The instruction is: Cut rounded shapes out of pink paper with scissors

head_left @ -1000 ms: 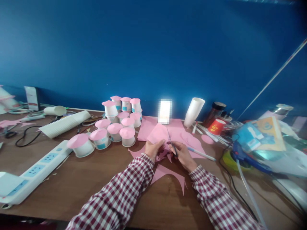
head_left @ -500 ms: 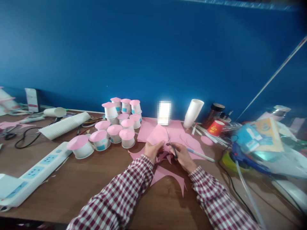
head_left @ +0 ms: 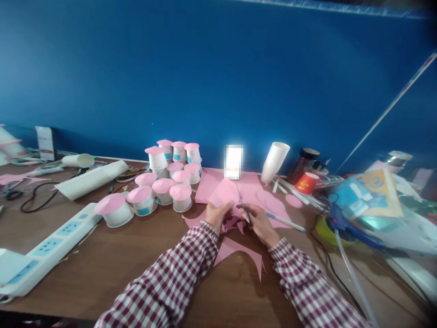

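Observation:
My left hand pinches the lower edge of a piece of pink paper between thumb and fingers. In my right hand is a pair of scissors, its blades pointing away from me along the right edge of that paper. Pink sheets lie behind the hands, with cut pink discs to their right. Below the hands is a curved pink offcut. A pen rests just right of my right hand.
Several white paper cups with pink tops stand to the left, near a white power strip. A stack of white cups and a red cup are at the back right. A blue glue gun lies farther right.

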A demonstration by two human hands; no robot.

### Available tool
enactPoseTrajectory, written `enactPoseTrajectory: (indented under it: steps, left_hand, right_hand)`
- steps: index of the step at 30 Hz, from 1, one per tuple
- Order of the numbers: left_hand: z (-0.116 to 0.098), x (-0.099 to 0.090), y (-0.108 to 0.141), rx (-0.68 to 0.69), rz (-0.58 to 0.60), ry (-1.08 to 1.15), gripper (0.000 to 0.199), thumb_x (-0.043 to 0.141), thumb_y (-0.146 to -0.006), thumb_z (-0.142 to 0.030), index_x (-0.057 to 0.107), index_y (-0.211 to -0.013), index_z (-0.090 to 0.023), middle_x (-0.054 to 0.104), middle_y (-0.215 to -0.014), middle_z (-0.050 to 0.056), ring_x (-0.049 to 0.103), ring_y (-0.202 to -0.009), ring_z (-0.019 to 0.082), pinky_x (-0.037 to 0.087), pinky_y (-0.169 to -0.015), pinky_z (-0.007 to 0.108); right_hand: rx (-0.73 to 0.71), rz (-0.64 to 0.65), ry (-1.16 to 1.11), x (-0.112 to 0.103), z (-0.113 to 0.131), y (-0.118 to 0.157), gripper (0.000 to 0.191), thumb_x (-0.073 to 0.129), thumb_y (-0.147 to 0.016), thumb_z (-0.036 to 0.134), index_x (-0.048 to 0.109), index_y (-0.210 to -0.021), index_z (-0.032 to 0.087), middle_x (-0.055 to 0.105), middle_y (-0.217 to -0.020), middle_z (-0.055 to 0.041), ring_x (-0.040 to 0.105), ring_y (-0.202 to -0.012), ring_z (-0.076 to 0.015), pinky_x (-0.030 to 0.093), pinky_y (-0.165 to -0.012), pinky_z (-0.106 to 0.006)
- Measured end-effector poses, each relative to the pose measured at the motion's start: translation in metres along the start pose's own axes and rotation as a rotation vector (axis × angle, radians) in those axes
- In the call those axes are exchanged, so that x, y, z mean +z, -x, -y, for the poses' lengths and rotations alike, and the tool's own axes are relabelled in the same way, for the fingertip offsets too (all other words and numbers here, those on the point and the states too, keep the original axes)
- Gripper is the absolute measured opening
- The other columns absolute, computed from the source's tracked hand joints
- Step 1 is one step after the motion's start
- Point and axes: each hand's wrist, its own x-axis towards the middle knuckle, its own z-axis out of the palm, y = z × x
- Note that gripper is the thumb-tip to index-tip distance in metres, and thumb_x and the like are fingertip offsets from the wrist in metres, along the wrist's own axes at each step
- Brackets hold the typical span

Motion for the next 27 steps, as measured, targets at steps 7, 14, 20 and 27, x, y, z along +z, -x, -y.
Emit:
enactPoseTrajectory:
  steps: [7,14,20,27]
  left_hand:
    - [0.0002,-0.0004,-0.0011,-0.004,-0.011,-0.007,0.032,0.084,-0.052,-0.029,0.061,-0.063,-0.009,0.057,-0.05,0.001,0.053,-0.045,0.01,0.047,-0.042,0.021]
    - [-0.001,0.0007,-0.0009,0.019,-0.011,-0.007,0.033,0.084,-0.05,-0.028,0.064,-0.068,-0.009,0.06,-0.054,0.002,0.054,-0.046,0.01,0.048,-0.043,0.022]
    - [-0.0015,0.0007,-0.0012,0.017,-0.003,-0.002,0.034,0.085,-0.049,-0.03,0.062,-0.065,-0.01,0.058,-0.05,0.001,0.052,-0.043,0.01,0.046,-0.04,0.021]
    - [-0.0017,0.0003,-0.0021,-0.009,-0.017,0.008,0.034,0.085,-0.05,-0.031,0.063,-0.066,-0.01,0.06,-0.053,0.001,0.054,-0.046,0.01,0.046,-0.042,0.021]
  right_hand:
    - [0.005,-0.012,0.0,0.0011,0.0008,0.0009,0.036,0.068,-0.075,0.046,0.067,-0.091,0.014,0.05,-0.059,0.0029,0.04,-0.048,-0.0084,0.031,-0.04,-0.019]
    - [0.019,-0.018,-0.01,0.0004,0.0014,0.0009,0.036,0.069,-0.073,0.045,0.069,-0.091,0.014,0.05,-0.06,0.0025,0.041,-0.048,-0.0088,0.031,-0.041,-0.02]
    - [0.032,-0.02,-0.033,-0.0003,-0.0023,-0.0004,0.037,0.069,-0.074,0.046,0.069,-0.093,0.014,0.049,-0.059,0.0034,0.04,-0.047,-0.0086,0.03,-0.04,-0.02]
    - [0.016,-0.019,0.005,0.0009,-0.0006,0.0001,0.04,0.069,-0.072,0.047,0.069,-0.093,0.013,0.052,-0.058,0.0031,0.043,-0.046,-0.009,0.033,-0.041,-0.021]
